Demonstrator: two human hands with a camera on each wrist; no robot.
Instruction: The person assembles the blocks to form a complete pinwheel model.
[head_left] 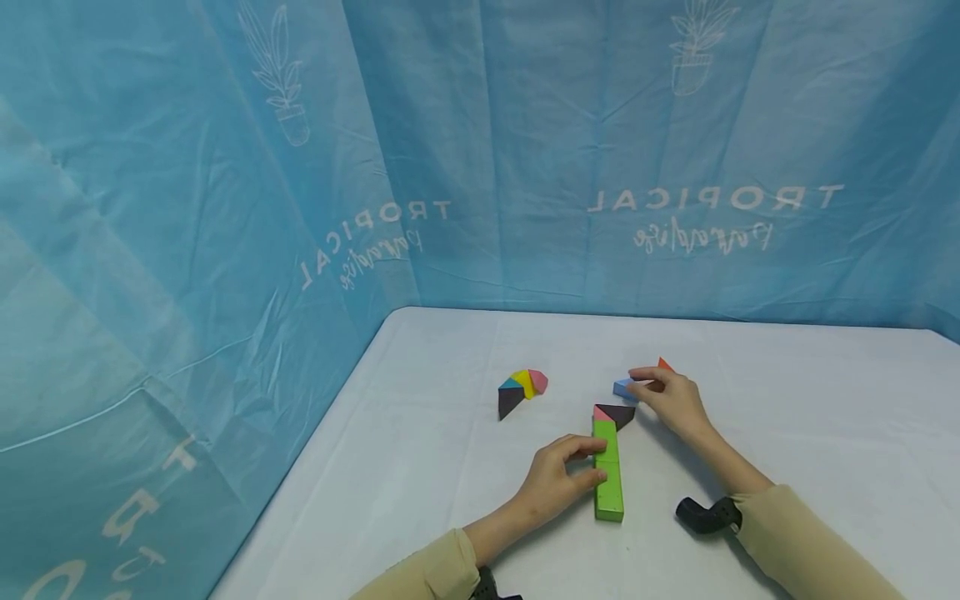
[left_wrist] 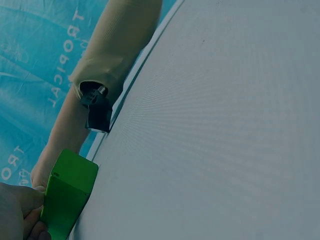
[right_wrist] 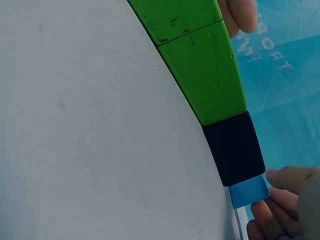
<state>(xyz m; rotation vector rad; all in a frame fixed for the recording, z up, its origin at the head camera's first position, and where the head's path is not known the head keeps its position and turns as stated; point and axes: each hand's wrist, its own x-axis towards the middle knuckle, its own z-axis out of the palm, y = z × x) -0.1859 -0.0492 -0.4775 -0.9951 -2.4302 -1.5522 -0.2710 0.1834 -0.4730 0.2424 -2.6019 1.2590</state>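
Two green blocks (head_left: 608, 483) lie end to end in a row on the white table. My left hand (head_left: 553, 483) rests its thumb and index fingertips against their left side. At the row's far end sit a pink triangular piece (head_left: 602, 413) and a black triangular block (head_left: 617, 414). Just beyond the black block is a light blue block (head_left: 622, 388), pinched by the thumb and fingers of my right hand (head_left: 671, 403). In the right wrist view the blue block (right_wrist: 249, 193) meets the end of the black one. An orange piece (head_left: 664, 364) shows partly behind the right hand.
To the left, a curved group holds a black triangle (head_left: 510, 402), a blue piece (head_left: 511, 384), a yellow piece (head_left: 525, 382) and a pink piece (head_left: 537, 382). Blue printed curtains (head_left: 495, 167) hang at the table's back and left. Each wrist wears a black device (head_left: 705, 515).
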